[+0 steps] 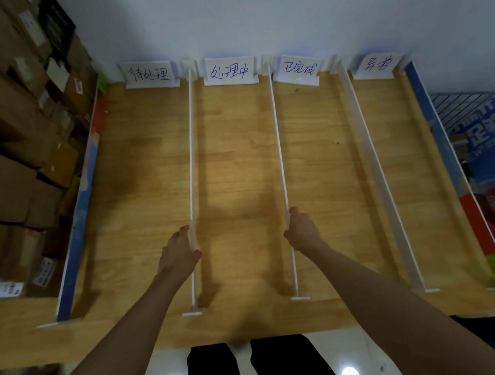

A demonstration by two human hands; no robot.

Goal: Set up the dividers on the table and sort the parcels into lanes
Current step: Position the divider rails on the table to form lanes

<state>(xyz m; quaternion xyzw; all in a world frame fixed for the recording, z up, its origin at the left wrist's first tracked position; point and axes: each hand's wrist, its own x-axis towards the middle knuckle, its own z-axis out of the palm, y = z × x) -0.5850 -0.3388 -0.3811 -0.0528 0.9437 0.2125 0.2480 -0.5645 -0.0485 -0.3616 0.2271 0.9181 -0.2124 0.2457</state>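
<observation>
Dividers stand upright on a wooden table (238, 170) that fills most of the view — five in all, running from the near edge back to the white wall (285, 13) and marking off four lanes of bare wood. The two outer dividers are printed boards: the left outer divider (77, 208) along the left edge, blue on its outward face, and the right outer divider (454, 169) along the right edge, blue with red and green patches. Between them stand three plain white ones: the left white divider (190, 150), the middle white divider (278, 142) and the right white divider (372, 158), each on a small flat foot at its near end. Four white label cards with handwritten characters stand at the far ends of the lanes, one per lane: first card (149, 74), second card (230, 70), third card (297, 70), fourth card (376, 65). The left hand (180, 251) grips the left white divider near its near end, fingers curled over the top edge — the right hand (302, 230) grips the middle white divider likewise. Stacked cardboard boxes (11, 133) crowd the space left of the table.
</observation>
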